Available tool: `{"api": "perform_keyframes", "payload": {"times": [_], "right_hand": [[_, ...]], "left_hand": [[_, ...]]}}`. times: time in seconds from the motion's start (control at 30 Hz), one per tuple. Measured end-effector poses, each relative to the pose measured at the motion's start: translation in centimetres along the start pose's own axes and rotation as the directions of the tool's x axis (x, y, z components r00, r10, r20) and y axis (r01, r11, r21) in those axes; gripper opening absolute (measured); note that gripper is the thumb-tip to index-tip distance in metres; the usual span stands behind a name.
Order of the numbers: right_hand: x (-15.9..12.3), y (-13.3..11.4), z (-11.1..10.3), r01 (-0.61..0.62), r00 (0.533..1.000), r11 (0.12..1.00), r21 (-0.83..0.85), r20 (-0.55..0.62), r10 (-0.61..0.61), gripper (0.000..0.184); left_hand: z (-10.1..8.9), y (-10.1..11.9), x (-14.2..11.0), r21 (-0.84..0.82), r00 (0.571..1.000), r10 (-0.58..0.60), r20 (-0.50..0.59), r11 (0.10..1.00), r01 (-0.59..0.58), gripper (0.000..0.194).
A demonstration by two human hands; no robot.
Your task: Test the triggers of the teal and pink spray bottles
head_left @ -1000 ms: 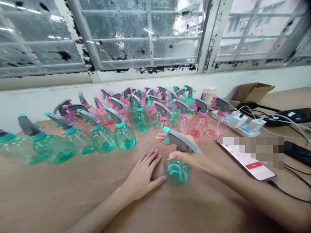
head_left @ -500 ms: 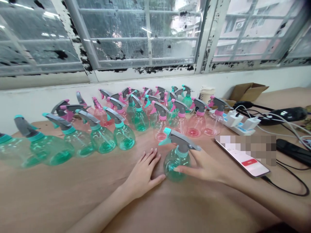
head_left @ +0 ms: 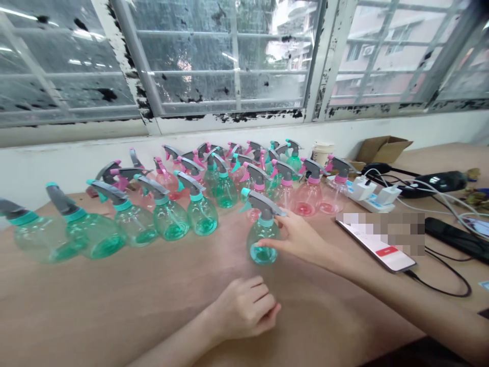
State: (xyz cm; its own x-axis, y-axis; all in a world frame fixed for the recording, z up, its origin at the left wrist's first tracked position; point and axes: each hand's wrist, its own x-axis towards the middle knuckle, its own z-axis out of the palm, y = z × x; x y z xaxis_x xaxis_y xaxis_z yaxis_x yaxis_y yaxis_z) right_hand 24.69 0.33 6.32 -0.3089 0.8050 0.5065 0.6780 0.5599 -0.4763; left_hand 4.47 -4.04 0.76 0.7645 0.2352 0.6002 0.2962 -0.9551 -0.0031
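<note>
My right hand (head_left: 294,234) grips a green spray bottle (head_left: 263,244) by its side, thumb across the front. The bottle is upright, with a grey and turquoise trigger head whose nozzle points left. Nearer to me, my left hand (head_left: 248,308) is closed in a loose fist over the table, apart from the bottle, and nothing shows in it. Left of the held bottle stands a row of green spray bottles, the closest being one (head_left: 202,216) with a turquoise collar. Behind it are pink spray bottles, among them one (head_left: 307,196) with a pink collar.
A phone (head_left: 376,244) with a charging cable lies right of my right hand. Beyond it are a white power strip (head_left: 376,201) with chargers, tangled cables, and a black object (head_left: 458,239). An open cardboard box (head_left: 384,150) and a paper cup (head_left: 323,153) stand by the wall under the windows.
My left hand has drawn back toward me and curled from flat, spread fingers into a fist. My right hand has moved the green spray bottle slightly away from me and left.
</note>
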Motion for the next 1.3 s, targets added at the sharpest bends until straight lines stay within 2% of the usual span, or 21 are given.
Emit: {"api": "perform_keyframes", "payload": {"times": [0.13,0.27,0.4,0.63,0.77,0.87,0.93,1.0,1.13,1.23,1.3], "right_hand": [[2.0,-1.3,2.3,-0.048,0.998,0.998,-0.038,0.036,0.05,0.05],[4.4,-1.6,4.4,-0.106,0.994,0.993,-0.056,-0.019,0.105,0.05],[6.6,-1.0,6.1,-0.122,0.991,0.992,-0.034,-0.059,0.12,0.058],[8.5,-0.6,7.6,-0.144,0.984,0.99,0.007,-0.104,0.144,0.056],[9.0,-0.5,8.1,-0.14,0.98,0.99,0.03,-0.136,0.143,0.065],[8.8,-0.3,7.8,-0.133,0.975,0.99,0.055,-0.172,0.141,0.078],[8.1,-0.1,6.9,-0.131,0.971,0.989,0.07,-0.195,0.142,0.079],[7.1,0.2,5.6,-0.128,0.967,0.988,0.083,-0.212,0.143,0.068],[5.1,1.3,2.4,-0.158,0.952,0.984,0.084,-0.253,0.174,0.035],[4.6,2.6,1.1,-0.223,0.924,0.973,0.059,-0.305,0.23,0.034],[4.9,3.3,1.1,-0.261,0.909,0.964,0.043,-0.327,0.261,0.039]], "left_hand": [[0.4,0.3,0.1,-0.069,0.999,-0.041,0.015,0.997,0.042,0.025],[0.6,-0.2,-0.1,-0.131,0.992,-0.12,0.047,0.983,0.125,0.021],[0.6,-0.3,-0.2,-0.187,0.979,-0.191,0.068,0.962,0.201,0.014],[0.8,-0.3,-0.4,-0.207,0.973,-0.214,0.084,0.952,0.227,0.008],[0.9,-0.3,-0.5,-0.205,0.97,-0.224,0.089,0.949,0.238,0.008],[0.8,-0.3,-0.5,-0.2,0.968,-0.232,0.098,0.948,0.247,0.006],[0.8,-0.3,-0.5,-0.196,0.966,-0.236,0.106,0.947,0.253,0.005],[0.8,-0.3,-0.5,-0.19,0.964,-0.24,0.112,0.947,0.258,0.005],[0.6,-0.3,-0.4,-0.19,0.963,-0.241,0.122,0.946,0.261,0.007],[0.6,-0.4,-0.3,-0.202,0.961,-0.242,0.132,0.943,0.265,0.008],[0.6,-0.4,-0.3,-0.208,0.962,-0.243,0.123,0.942,0.264,0.009]]}}
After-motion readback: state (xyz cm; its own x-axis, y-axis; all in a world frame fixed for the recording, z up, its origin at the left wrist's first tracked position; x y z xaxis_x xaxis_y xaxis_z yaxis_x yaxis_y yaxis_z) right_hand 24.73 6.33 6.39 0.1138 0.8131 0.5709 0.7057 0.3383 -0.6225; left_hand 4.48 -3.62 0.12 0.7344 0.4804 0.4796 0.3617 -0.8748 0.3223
